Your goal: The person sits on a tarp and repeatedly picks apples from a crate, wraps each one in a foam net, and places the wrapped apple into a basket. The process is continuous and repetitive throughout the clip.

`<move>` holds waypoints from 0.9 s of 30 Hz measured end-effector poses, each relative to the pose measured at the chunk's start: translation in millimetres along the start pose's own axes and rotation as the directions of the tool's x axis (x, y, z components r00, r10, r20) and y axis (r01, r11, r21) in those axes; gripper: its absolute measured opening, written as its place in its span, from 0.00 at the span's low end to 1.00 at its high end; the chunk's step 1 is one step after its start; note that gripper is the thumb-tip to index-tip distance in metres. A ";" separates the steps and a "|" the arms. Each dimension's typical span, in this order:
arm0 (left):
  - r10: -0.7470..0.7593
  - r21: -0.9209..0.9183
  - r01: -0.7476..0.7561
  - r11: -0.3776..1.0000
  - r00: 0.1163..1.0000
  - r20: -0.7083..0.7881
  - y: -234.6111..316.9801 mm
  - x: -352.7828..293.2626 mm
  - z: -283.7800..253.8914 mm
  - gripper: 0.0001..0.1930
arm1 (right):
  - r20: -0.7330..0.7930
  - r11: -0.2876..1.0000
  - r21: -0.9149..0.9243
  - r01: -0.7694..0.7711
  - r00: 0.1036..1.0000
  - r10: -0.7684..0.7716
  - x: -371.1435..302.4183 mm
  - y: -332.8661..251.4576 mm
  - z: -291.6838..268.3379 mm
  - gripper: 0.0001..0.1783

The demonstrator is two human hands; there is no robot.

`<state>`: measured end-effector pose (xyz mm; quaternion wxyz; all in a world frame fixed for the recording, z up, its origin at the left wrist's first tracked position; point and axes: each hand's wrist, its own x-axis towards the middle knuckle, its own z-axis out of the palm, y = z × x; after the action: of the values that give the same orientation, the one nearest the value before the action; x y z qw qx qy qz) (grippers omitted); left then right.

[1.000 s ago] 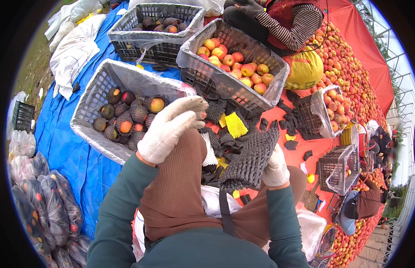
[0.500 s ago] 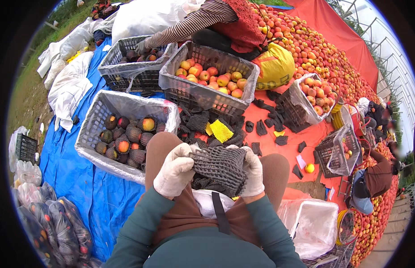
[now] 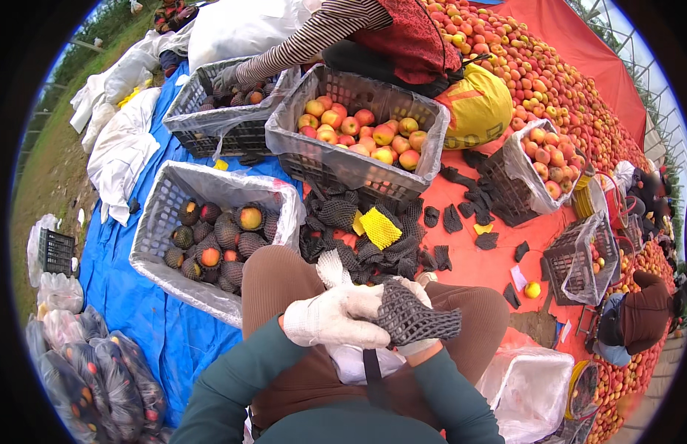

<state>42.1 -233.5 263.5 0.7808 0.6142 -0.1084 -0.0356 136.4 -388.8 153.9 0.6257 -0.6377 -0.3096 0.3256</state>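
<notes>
Both my hands wear white knit gloves and meet above my lap around a black foam net sleeve [image 3: 411, 317]. My left hand [image 3: 332, 318] reaches to the right, its fingers and thumb closed at the sleeve's left end. My right hand [image 3: 420, 345] sits behind and under the sleeve, gripping it; the net hides most of its fingers. No fruit shows clearly inside the mesh. Beyond my knees lies a heap of loose black net sleeves [image 3: 343, 214] with a yellow one [image 3: 380, 228] on top. A lined crate [image 3: 155, 255] at the left holds several apples in black nets.
Further off stand a crate of bare apples [image 3: 425, 177] and another crate [image 3: 188, 137], where a co-worker's striped arm [image 3: 299, 41] reaches in. An apple pile [image 3: 536, 81] spreads at right. A white-lined crate [image 3: 532, 362] sits beside my right knee, and filled bags [image 3: 99, 377] lie at lower left.
The sleeve was stretched flat between both hands; now it is bunched over my right hand. My left hand has turned sideways and moved right. The view has shifted slightly.
</notes>
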 end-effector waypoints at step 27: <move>-0.342 -0.681 0.090 0.727 0.908 -0.244 -17.6 74.8 -132.7 0.27 | 0.424 0.499 -0.827 0.259 0.870 0.250 452.8 114.4 4.8 0.26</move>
<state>144.6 -125.6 226.5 0.9421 0.3060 0.1264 -0.0526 401.2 -25.6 26.9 0.1208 -0.7571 -0.5801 0.2751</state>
